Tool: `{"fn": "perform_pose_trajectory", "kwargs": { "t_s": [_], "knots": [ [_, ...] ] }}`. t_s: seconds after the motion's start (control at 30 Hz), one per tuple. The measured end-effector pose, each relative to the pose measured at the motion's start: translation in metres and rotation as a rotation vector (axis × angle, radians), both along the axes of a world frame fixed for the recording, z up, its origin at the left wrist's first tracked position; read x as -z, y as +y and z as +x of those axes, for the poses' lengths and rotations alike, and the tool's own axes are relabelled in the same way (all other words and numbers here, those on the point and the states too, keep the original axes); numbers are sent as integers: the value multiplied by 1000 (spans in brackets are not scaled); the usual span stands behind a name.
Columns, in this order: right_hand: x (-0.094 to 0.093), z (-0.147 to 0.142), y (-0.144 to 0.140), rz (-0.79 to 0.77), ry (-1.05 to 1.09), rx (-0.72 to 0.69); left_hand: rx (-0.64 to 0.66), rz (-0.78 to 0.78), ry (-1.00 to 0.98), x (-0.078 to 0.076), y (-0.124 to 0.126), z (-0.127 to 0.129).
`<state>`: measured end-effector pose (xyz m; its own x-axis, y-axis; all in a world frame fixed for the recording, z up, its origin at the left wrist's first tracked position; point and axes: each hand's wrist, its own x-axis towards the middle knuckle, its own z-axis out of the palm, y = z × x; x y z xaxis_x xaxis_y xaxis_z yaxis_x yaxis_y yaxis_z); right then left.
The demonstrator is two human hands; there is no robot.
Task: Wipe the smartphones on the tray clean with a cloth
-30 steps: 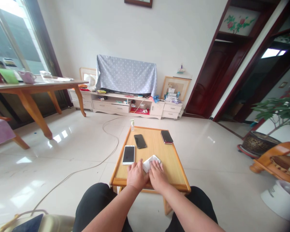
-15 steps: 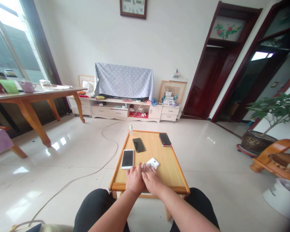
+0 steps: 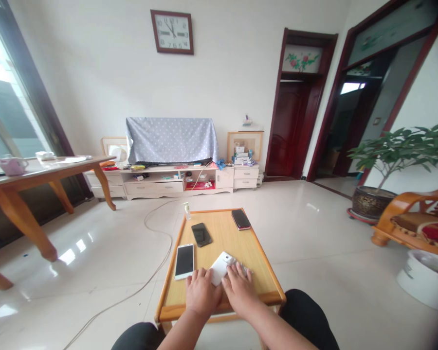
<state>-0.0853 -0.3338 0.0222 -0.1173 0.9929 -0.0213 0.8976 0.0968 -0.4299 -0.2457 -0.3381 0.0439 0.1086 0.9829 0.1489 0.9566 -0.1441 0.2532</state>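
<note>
We're seated at a low wooden tabletop w/ both hands down on its near part. Our left hand lies flat, fingers together & stretched fwd, tips touching the near-left edge of a white phone. Our right hand lies just beside it, fingers slightly spread, resting against the phone's right side & near end. Neither hand is clamped round it; it sits on the tabletop, angled, back side up w/ camera end pointing away from our fingers. We can't tell if anything small lies under the right fingertips.

Just left of our left fingers, close but apart, lies a white-framed phone, screen up & dark. Beyond our fingertips, further up the tabletop, is a black phone; well past the right fingers, at the far right corner, a red-edged phone. At the far left corner stands a small pump bottle. A cable trails over the floor left of the tabletop.
</note>
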Motion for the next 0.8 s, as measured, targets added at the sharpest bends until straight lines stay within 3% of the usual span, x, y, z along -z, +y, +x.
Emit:
{"fn": "perform_pose_trajectory", "kwargs": {
  "t_s": [0.3, 0.5, 0.63, 0.8],
  "knots": [
    [2, 1, -16, 56, 104, -46, 109, -12, -54, 6, 28, 11],
    [-2, 29, 29, 9, 74, 62, 131, -12, -22, 1, 35, 20],
    [-3, 56, 60, 6, 85, 20, 124, -74, 40, -6, 38, 27],
    [6, 72, 76, 45, 151, -71, 108, -116, 122, -10, 46, 39]
  ]
}}
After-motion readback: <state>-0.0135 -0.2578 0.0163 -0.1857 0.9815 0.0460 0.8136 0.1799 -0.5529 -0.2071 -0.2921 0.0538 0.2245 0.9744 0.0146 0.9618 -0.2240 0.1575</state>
